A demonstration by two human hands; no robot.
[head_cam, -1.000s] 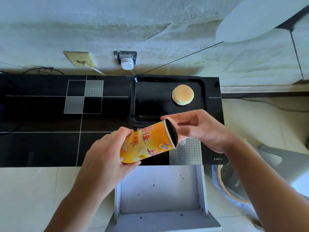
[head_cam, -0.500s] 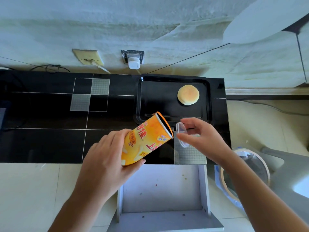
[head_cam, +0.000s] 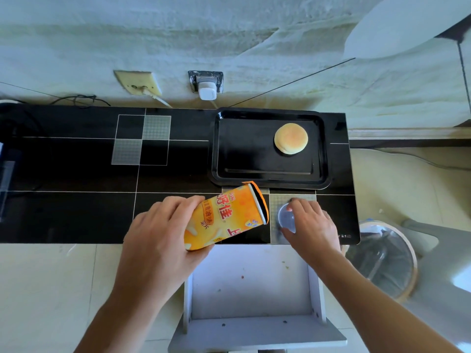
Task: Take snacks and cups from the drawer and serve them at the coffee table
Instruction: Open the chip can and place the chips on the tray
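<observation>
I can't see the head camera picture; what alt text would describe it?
A left hand holds a tilted, opened orange snack can over a black table, while the right hand holds its clear lid at the tabletop. Behind, a round bun sits on a black tray; a white drawer stands open below.

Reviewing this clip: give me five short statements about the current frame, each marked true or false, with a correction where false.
1. The left hand grips the tilted orange cylindrical snack can. True.
2. The clear round plastic lid sits on the can's mouth. False: the lid is off, by the right hand down at the glossy black table top.
3. Two round golden buns lie in the black rectangular tray. False: one round golden bun lies there.
4. The white drawer below the table is pulled open. True.
5. The bun lies in the tray's near left corner. False: it lies in the far right part.
</observation>
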